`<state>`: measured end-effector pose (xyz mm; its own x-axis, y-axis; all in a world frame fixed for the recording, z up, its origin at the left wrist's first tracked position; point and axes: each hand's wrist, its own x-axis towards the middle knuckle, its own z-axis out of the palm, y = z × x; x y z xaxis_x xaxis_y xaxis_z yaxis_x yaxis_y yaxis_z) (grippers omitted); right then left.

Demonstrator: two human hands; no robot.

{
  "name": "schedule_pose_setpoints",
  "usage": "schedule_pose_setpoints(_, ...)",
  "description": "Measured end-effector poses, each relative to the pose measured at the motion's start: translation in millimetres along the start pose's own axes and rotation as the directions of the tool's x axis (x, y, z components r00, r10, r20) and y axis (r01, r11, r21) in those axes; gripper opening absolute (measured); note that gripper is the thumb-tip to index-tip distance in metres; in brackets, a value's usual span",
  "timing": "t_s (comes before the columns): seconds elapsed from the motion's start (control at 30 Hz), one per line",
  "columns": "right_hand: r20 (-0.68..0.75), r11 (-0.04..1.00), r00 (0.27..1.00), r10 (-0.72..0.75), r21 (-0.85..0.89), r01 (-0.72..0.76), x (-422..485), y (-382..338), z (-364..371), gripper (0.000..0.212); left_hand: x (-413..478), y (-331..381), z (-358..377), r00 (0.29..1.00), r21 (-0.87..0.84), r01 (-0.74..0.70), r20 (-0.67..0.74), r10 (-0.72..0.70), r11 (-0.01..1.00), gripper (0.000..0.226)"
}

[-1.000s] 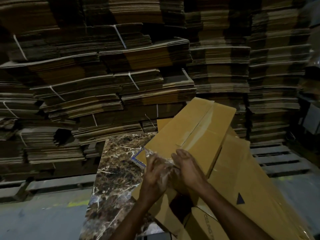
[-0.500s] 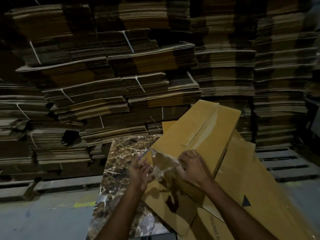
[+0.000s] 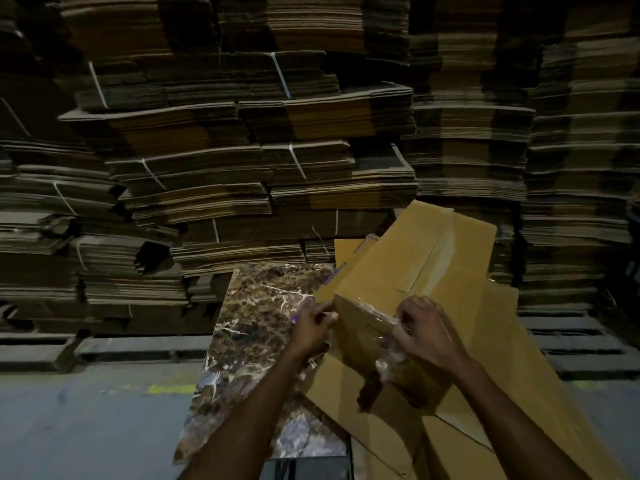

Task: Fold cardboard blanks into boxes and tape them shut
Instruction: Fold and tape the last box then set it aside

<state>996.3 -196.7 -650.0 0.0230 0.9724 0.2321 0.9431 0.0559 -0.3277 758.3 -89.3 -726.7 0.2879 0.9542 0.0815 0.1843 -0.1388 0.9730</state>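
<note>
While left hand [image 3: 311, 328] and right hand [image 3: 424, 332] pinch tape [image 3: 367, 314] | box [image 3: 398, 258] between them

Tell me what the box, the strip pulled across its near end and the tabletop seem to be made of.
The box: likely corrugated cardboard, matte tan, with crisp fold creases. The tape: clear plastic film, glossy; it wrinkles, glints, and the cardboard shows through. The tabletop: polished brown marble or a marble-look laminate; white veins and sheen fit either.
</note>
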Motion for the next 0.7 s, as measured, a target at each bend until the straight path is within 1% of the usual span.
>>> schedule_pose_setpoints(0.03, -0.011, 0.997, 0.999, 0.040, 0.069, -0.039, 1, -3, -3, 0.032, -5, -2, 12, 0.999, -0.013, 0.004, -0.040, -0.004, 1.000, 0.025)
schedule_pose_setpoints(0.1, -0.038, 0.980, 0.995, 0.093, 0.183, -0.085, 6, -18, -6, 0.045, -14, -8, 32, 0.988, -0.018, 0.015, -0.155, -0.018, 1.000, 0.026)
schedule_pose_setpoints(0.13, -0.037, 0.974, 0.993, 0.110, 0.202, -0.101, 10, -25, -6, 0.044, -18, -9, 41, 0.981, -0.012, 0.004, -0.194, -0.007, 1.000, 0.023)
schedule_pose_setpoints(0.2, -0.024, 0.983, 0.992, 0.125, 0.141, -0.120, 17, -35, -1, 0.031, -26, -7, 59, 0.977, -0.001, -0.029, -0.212, 0.028, 1.000, 0.019)
schedule_pose_setpoints(0.33, 0.002, 0.978, 0.978, 0.207, 0.015, -0.207, 21, -43, 3, 0.018, -37, -2, 74, 0.957, -0.014, -0.043, -0.286, 0.037, 0.999, 0.023)
schedule_pose_setpoints(0.4, 0.005, 0.969, 0.971, 0.241, -0.053, -0.240, 20, -54, 2, 0.018, -37, -2, 79, 0.953, 0.015, -0.067, -0.295, 0.068, 0.998, 0.025)
schedule_pose_setpoints(0.5, 0.007, 0.946, 0.947, 0.322, -0.048, -0.322, 21, -72, 9, 0.022, -37, 7, 86, 0.926, 0.009, -0.138, -0.353, 0.132, 0.990, 0.039)
schedule_pose_setpoints(0.57, 0.000, 0.926, 0.927, 0.375, -0.047, -0.374, 22, -79, 15, 0.025, -36, 10, 88, 0.909, -0.020, -0.187, -0.383, 0.165, 0.982, 0.040)
schedule_pose_setpoints(0.63, -0.016, 0.921, 0.921, 0.389, -0.018, -0.389, 22, -79, 18, 0.027, -35, 5, 88, 0.916, -0.017, -0.208, -0.354, 0.189, 0.978, 0.033)
schedule_pose_setpoints(0.7, -0.017, 0.931, 0.932, 0.362, -0.051, -0.362, 21, -73, 17, 0.030, -33, -1, 85, 0.937, 0.012, -0.179, -0.302, 0.174, 0.984, 0.035)
